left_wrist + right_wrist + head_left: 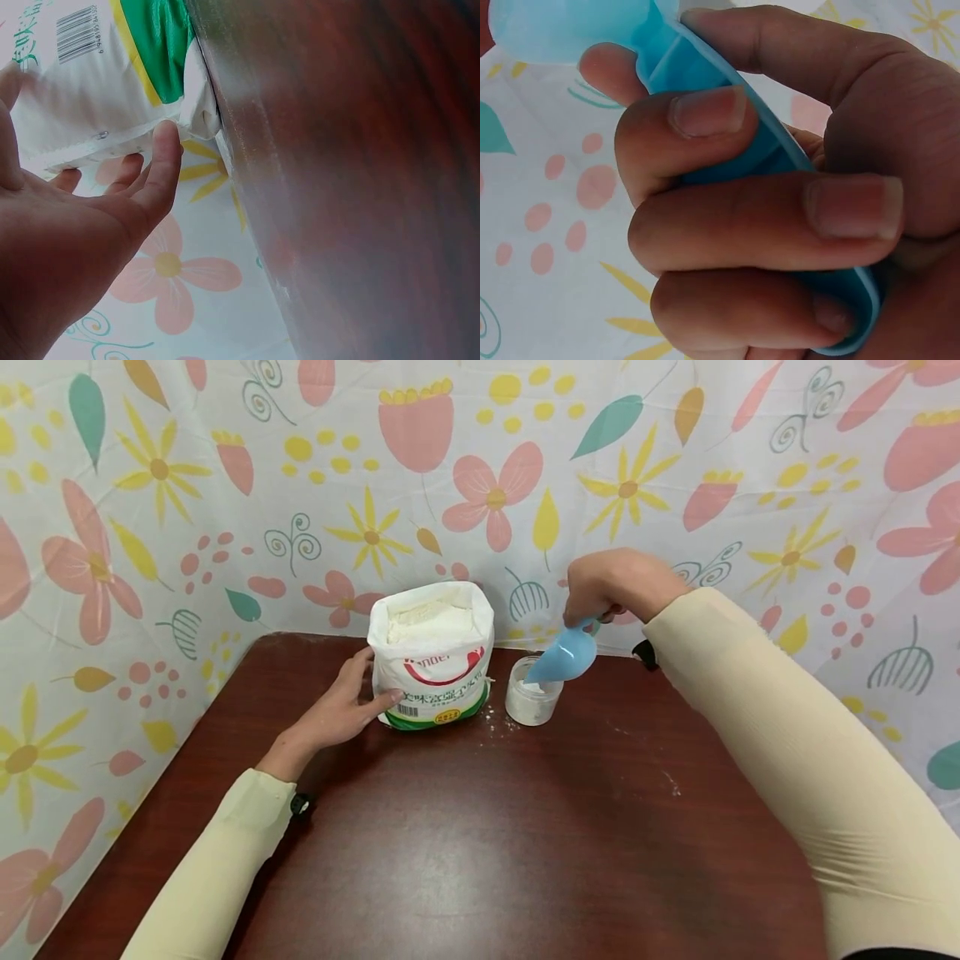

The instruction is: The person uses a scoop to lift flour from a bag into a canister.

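Observation:
A white bag of flour (431,672), its top open, stands near the table's back edge. The left hand (337,706) rests against the bag's left side, fingers spread and fairly straight; the left wrist view shows its fingertips touching the bag (97,97). The right hand (615,583) grips a blue scoop (567,655), tilted down with its tip at the mouth of a clear jar (531,710) holding white powder. In the right wrist view several fingers of the right hand (765,180) curl round the scoop's handle (769,157).
Spilled white powder (491,722) lies between bag and jar, with faint traces farther right on the dark red-brown table (450,843). Behind the table hangs a flower-patterned cloth (465,427).

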`<state>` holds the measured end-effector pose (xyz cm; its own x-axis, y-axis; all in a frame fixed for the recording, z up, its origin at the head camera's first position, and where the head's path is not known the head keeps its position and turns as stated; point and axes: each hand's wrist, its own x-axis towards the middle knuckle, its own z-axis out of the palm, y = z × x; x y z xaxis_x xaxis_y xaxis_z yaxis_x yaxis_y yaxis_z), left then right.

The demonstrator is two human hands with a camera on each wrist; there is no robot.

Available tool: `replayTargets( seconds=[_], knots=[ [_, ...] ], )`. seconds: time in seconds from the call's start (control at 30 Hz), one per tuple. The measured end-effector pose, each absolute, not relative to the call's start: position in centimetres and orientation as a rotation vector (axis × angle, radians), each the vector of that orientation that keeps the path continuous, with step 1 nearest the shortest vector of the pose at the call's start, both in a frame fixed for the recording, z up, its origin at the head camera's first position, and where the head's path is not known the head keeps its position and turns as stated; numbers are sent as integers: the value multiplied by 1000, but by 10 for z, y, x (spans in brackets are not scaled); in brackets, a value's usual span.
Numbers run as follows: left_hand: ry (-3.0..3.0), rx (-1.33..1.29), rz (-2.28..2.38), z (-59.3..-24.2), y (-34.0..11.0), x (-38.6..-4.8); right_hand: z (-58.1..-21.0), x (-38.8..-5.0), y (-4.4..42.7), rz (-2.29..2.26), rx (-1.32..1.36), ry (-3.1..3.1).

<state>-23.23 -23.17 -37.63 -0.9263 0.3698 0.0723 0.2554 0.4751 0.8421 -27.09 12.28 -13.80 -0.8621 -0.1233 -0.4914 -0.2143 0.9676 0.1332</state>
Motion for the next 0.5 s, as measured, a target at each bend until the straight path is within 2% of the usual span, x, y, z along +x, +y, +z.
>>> replayTargets(
  seconds=[0.5],
  knots=[
    [2593,552,1439,-376,-231,-233,-140,-272,137,281,-319,2572]
  ],
)
